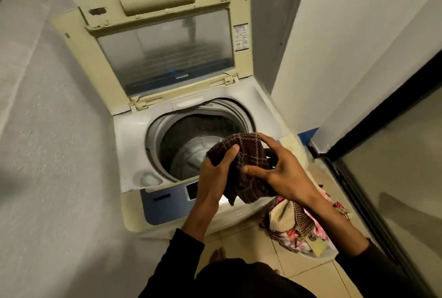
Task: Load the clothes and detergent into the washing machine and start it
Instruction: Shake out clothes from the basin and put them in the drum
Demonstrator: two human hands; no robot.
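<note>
I hold the brown checked cloth (248,168) bunched in both hands, left hand (215,175) and right hand (282,173) curled round it, above the near right rim of the open drum (191,144). Risk: a trailing corner catches the rim and hangs outside. Remaining clothes (301,228) lie near right.

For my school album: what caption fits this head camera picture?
Both hands hold a brown checked cloth above the open washing machine.
</note>
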